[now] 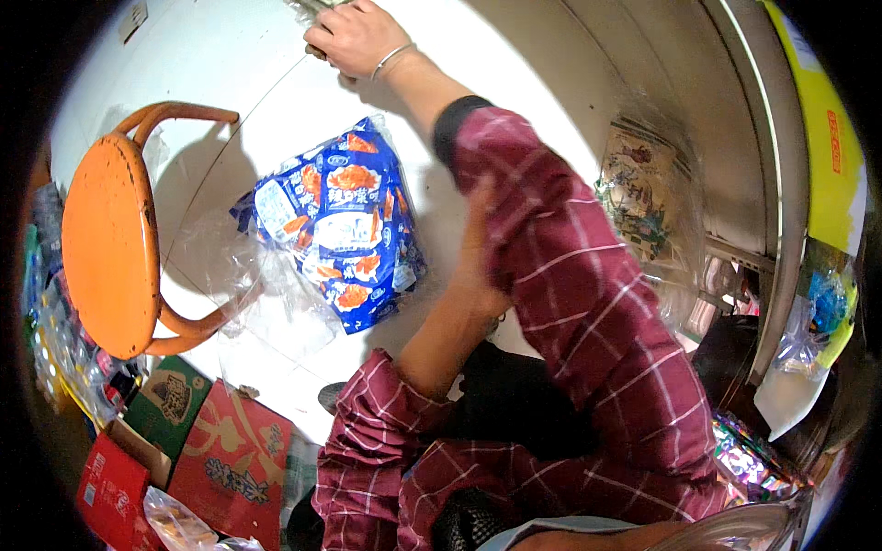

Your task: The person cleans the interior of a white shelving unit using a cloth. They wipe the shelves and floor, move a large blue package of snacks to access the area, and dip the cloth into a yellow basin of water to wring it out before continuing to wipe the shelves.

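Observation:
My right arm reaches far across the floor, and my right hand (354, 39), with a thin bracelet at the wrist, has its fingers closed on a greenish packet in clear plastic (310, 9). The top edge of the view cuts that packet off. My left hand (480, 243) lies against the maroon checked right sleeve (560, 230) near the elbow; its fingers are blurred and partly hidden. Between my arms and the orange stool (110, 248), a blue bag of snack packets with red-orange pictures (344, 225) lies on the white tiled floor, apart from both hands.
Crumpled clear plastic (285, 303) lies beside the blue bag. A red carton (230, 464) and a green carton (165, 404) stand at the lower left. To the right, a beige printed package in clear plastic (638, 179) rests by a curved metal edge (776, 184).

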`<state>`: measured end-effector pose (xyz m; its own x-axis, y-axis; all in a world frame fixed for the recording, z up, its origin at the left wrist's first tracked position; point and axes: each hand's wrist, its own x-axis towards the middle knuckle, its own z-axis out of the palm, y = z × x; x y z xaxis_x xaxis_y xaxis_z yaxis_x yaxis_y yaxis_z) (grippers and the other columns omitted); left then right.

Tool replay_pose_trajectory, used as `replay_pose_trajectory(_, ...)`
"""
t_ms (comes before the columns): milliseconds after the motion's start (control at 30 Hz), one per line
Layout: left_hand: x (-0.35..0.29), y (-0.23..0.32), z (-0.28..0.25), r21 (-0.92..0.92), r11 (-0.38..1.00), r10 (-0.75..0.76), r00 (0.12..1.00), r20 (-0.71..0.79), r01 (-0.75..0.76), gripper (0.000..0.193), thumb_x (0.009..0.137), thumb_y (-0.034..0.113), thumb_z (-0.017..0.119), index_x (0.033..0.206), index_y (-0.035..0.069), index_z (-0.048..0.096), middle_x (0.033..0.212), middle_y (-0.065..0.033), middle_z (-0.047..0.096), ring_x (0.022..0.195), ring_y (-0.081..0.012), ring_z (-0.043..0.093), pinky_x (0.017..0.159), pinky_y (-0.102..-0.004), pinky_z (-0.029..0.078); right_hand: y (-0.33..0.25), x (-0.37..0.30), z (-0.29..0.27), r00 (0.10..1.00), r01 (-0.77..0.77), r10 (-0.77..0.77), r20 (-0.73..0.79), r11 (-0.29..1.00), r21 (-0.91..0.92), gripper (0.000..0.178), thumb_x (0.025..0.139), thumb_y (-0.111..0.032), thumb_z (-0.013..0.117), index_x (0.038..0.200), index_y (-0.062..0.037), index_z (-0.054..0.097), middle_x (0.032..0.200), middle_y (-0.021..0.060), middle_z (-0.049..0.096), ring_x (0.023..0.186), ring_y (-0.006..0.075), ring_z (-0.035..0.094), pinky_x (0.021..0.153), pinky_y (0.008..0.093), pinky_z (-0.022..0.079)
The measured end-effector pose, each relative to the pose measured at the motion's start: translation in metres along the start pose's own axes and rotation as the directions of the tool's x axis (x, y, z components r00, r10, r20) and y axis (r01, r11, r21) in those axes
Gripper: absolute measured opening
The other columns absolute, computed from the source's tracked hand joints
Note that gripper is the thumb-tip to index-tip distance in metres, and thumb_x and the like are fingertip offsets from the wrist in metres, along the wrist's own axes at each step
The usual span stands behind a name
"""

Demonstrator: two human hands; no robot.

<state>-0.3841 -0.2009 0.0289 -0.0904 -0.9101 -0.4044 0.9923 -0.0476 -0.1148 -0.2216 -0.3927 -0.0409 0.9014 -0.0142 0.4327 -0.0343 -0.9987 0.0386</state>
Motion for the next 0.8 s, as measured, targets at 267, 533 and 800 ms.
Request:
replay_pose_trajectory(267,-0.052,0.1,-0.016,0.997,0.011,0.532,0.844,0.062,-0.08,0.022,0.089,0.011,0.058,0.108,0.0,0.059,0.104,-0.0093,0.063,0.096,-0.0159,0.061,0.077,-0.0293,0.051,0.024,-0.047,-0.074,0.858,-0.449,0.507,-0.078,0.816,0.365,0.033,0.073,-0.013,0.054,0.104,-0.0024,0.058,0.101,0.0186,0.062,0.093,0.0336,0.059,0.081,0.0428,0.046)
replay_pose_trajectory(533,-0.236,0.329,-0.062,0.461,-0.778,0.628,0.53,0.57,0.427,0.034,0.095,0.016,0.052,0.124,-0.002,0.052,0.126,-0.0139,0.054,0.116,-0.0219,0.052,0.098,-0.0328,0.042,0.06,-0.231,-0.215,0.552,-0.804,0.832,0.047,0.516,0.296,0.043,0.085,-0.027,0.063,0.117,-0.0003,0.055,0.108,0.0162,0.063,0.098,0.0296,0.06,0.091,0.0375,0.045)
replay_pose_trajectory(800,-0.228,0.348,-0.09,0.237,-0.827,0.534,0.578,0.618,0.51,0.043,0.098,0.03,0.045,0.114,-0.009,0.055,0.111,-0.0243,0.058,0.098,-0.0357,0.055,0.085,-0.0407,0.041,-0.011,-0.35,-0.111,0.706,-0.546,0.527,0.473,0.83,-0.111,0.058,0.077,-0.017,0.068,0.13,-0.0225,0.048,0.134,0.0174,0.033,0.123,0.0392,0.032,0.103,0.0496,0.029)
